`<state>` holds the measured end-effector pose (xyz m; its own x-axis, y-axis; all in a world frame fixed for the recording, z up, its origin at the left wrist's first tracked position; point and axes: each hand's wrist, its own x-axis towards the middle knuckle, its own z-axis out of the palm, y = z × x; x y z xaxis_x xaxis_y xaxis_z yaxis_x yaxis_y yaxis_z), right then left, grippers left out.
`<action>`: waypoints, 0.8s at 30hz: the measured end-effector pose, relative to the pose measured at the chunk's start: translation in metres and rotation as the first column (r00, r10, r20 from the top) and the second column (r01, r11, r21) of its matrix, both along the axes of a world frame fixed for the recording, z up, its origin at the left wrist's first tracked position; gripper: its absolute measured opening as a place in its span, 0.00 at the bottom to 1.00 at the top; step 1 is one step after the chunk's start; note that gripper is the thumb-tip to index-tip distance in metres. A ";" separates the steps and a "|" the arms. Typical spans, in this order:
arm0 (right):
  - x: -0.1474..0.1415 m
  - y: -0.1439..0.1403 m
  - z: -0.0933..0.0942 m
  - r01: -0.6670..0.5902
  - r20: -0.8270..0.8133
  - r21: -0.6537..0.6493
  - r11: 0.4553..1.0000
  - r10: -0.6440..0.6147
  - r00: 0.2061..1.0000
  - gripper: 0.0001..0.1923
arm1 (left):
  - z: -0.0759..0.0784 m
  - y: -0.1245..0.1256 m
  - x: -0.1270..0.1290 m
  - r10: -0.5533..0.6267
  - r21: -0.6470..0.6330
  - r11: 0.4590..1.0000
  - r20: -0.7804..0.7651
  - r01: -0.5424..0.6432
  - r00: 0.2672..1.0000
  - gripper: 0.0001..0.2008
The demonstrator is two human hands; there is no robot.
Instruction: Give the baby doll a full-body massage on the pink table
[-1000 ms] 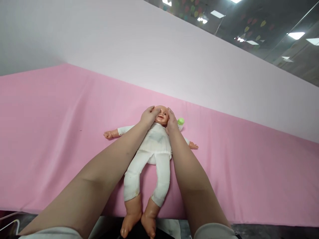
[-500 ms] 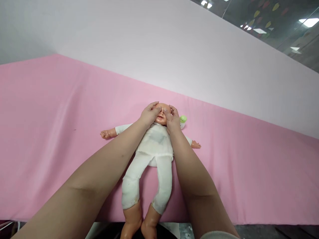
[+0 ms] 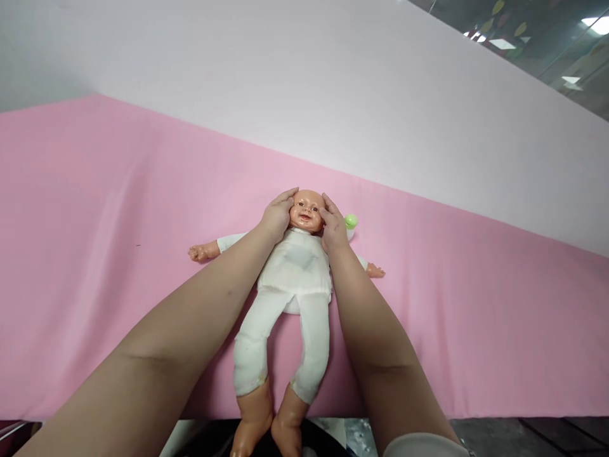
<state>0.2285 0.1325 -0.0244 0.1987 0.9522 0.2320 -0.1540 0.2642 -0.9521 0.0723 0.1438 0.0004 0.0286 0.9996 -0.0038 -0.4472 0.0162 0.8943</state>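
A baby doll [image 3: 294, 270] in a white cloth suit lies on its back, its smiling face uncovered and its arms spread. My left hand [image 3: 277, 218] rests along the left side of its head, fingers extended and thumb at the temple. On the other side, my right hand [image 3: 334, 222] lies against the head with the fingers stretched upward and the thumb near the cheek. Both hands are open and cup the head between them. What the far fingertips touch is partly hidden. The doll's bare feet hang past the near edge.
A pink cloth [image 3: 476, 304] covers the table. Just right of my right hand stands a small item with a light green top [image 3: 351, 221], partly hidden. A white wall panel [image 3: 266, 76] rises behind. Below the near edge is a dark round object [image 3: 216, 441].
My thumbs have moved outward from the doll's eyes to the sides of its head, so its face shows. The view has shifted slightly.
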 end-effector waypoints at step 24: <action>-0.007 0.019 -0.008 0.054 0.051 0.024 0.998 -0.055 0.997 0.29 | -0.006 0.010 0.006 0.072 0.053 0.997 -0.185 -0.064 0.980 0.24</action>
<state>0.2217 0.1519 -0.0329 0.2376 0.9347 0.2644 -0.0894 0.2921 -0.9522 0.0782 0.1542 -0.0057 -0.0363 0.9984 0.0443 -0.2707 -0.0525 0.9612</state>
